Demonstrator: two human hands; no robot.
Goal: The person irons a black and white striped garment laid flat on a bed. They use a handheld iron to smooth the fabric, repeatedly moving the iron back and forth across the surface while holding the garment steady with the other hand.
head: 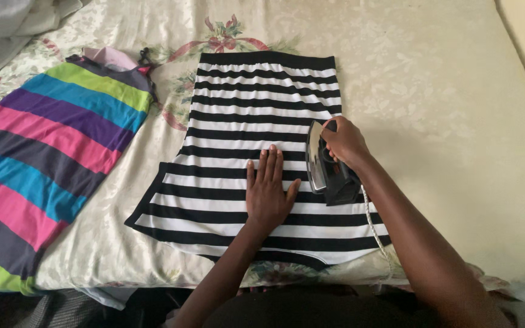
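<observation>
A black-and-white striped skirt (238, 115) lies flat on a cream floral bedspread (445, 97). My left hand (267, 191) rests palm down on the skirt's lower middle, fingers together and pointing away from me. My right hand (344, 143) grips the handle of a black electric iron (326, 167), which is tilted up on its side at the skirt's right edge so its shiny soleplate faces left. The iron's white cord (375, 228) trails back along my right forearm.
A garment with wide multicoloured stripes (44, 152) lies to the left of the skirt. White bedding (4, 24) is bunched at the top left corner. The bed's near edge runs along the bottom of the view.
</observation>
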